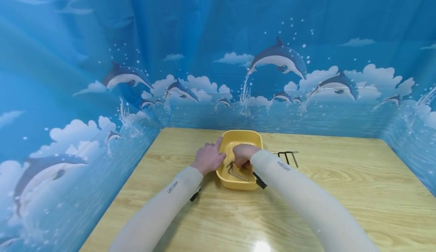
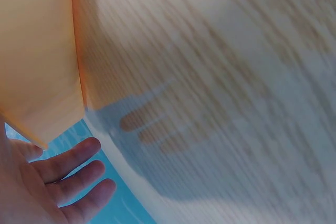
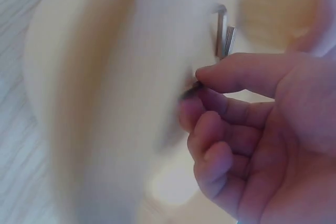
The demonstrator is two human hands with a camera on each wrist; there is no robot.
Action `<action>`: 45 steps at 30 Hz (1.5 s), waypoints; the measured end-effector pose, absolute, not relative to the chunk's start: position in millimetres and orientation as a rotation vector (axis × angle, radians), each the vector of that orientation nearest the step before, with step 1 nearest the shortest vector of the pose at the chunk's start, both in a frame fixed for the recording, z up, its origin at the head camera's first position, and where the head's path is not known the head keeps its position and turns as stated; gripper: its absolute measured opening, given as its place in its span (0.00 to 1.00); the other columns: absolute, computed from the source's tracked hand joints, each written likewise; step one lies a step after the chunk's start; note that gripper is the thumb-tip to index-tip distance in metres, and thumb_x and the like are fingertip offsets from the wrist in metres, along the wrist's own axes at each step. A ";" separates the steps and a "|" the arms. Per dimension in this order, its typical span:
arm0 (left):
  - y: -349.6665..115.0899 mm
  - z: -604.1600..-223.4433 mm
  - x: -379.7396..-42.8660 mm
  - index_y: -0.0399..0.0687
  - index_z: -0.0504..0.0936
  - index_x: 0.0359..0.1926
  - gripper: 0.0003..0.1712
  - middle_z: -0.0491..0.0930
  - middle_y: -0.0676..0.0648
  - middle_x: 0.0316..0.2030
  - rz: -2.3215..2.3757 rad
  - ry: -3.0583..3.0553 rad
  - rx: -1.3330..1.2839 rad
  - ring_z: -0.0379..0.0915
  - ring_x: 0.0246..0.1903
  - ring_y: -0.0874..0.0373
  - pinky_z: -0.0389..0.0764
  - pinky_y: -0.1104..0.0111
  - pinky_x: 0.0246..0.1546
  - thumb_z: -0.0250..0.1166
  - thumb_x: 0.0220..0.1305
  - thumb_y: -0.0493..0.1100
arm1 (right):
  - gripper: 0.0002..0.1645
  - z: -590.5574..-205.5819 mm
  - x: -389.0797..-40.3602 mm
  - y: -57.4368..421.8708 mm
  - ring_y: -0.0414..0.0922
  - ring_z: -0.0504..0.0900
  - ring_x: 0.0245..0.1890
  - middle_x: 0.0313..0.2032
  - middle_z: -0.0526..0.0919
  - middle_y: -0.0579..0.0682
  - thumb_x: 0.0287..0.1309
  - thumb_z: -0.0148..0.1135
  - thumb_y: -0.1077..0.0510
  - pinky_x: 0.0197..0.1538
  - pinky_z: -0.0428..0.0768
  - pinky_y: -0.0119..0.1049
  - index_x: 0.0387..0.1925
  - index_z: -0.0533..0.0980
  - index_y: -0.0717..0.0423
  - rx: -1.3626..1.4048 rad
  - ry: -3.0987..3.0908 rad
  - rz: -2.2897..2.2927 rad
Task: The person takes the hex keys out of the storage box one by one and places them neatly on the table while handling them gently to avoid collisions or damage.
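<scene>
A yellow plastic bin (image 1: pixel 239 185) stands on the table. My left hand (image 1: pixel 208 158) rests at its left rim, thumb and forefinger on the edge. In the left wrist view the other fingers (image 2: pixel 79 161) of that hand stretch out loosely beside the bin's outer wall. Reaching down inside the bin, my right hand (image 1: pixel 243 154) pinches a small dark hex key (image 3: pixel 192 89) between thumb and forefinger; the fingers hide most of it. Silver L-shaped hex keys (image 1: pixel 237 175) lie in the bin near that hand, and their ends (image 3: pixel 222 32) show beyond the thumb in the right wrist view.
Several black hex keys (image 1: pixel 287 153) lie side by side on the wood-grain table (image 1: pixel 340 176), just right of the bin. A blue curtain (image 1: pixel 204 36) printed with dolphins hangs behind the table and along both sides.
</scene>
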State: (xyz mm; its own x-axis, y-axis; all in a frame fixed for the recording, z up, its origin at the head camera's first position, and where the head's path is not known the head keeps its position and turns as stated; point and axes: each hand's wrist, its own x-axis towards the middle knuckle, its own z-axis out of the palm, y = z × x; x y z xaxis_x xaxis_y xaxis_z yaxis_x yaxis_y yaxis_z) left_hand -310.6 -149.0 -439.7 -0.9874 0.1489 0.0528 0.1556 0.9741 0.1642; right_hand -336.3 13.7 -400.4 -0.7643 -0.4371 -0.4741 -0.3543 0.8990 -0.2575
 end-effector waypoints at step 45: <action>-147.2 -437.6 -310.0 0.57 0.51 0.80 0.39 0.78 0.37 0.60 -0.262 -3.111 -0.216 0.74 0.59 0.41 0.78 0.47 0.56 0.51 0.73 0.58 | 0.15 -355.9 -326.6 131.1 0.39 0.65 0.16 0.15 0.70 0.45 0.62 0.62 0.58 0.24 0.69 0.32 0.20 0.76 0.55 -0.561 2.437 -0.842</action>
